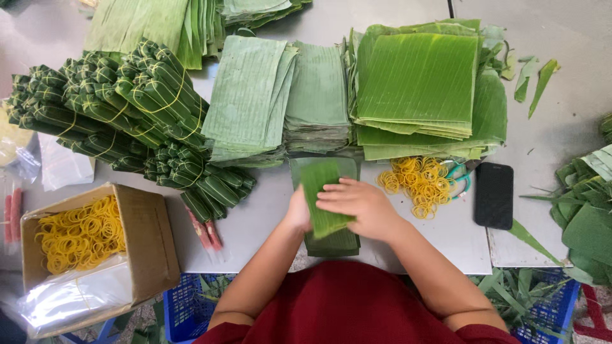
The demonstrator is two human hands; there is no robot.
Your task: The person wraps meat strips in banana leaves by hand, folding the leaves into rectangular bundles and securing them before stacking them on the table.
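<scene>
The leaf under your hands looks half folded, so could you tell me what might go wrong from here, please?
1. The leaf is pinned flat only by the right hand, with the left hand at its edge; easing off might let the fold spring open.
2. The leaf stack beneath overhangs the table edge and could slide off.
3. The rubber bands lie loose beside the phone; a reach could scatter them.

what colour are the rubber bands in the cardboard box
Yellow. The rubber bands fill the open cardboard box, clearest in the head view, its only view.
</scene>
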